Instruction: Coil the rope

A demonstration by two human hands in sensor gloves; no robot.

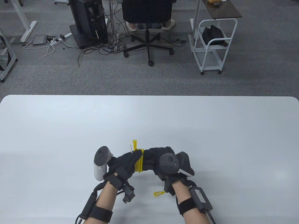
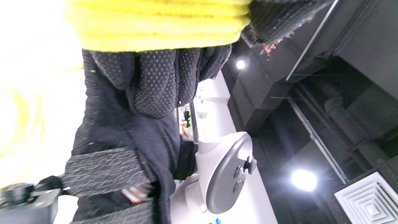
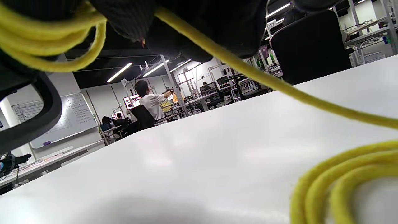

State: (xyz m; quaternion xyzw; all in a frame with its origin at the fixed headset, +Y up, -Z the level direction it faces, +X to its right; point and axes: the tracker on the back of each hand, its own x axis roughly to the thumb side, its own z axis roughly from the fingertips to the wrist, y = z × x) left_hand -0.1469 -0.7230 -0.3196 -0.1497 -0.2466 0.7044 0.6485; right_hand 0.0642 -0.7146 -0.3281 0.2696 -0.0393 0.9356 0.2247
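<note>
The table view is looking down from above the near edge of the white table point(image 1: 210, 121), facing the office chair point(image 1: 147, 14) beyond it. The left wrist view is sitting tilted, pressed close against the yellow rope point(image 2: 155, 25), looking up toward the ceiling. The right wrist view is skimming low over the table point(image 3: 186, 161), facing the same chair point(image 3: 311, 46), sharing rope point(image 3: 326, 105) and tabletop with the overhead view.

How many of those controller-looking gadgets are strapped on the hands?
2: one tracker on the left hand, one tracker on the right hand.
</note>
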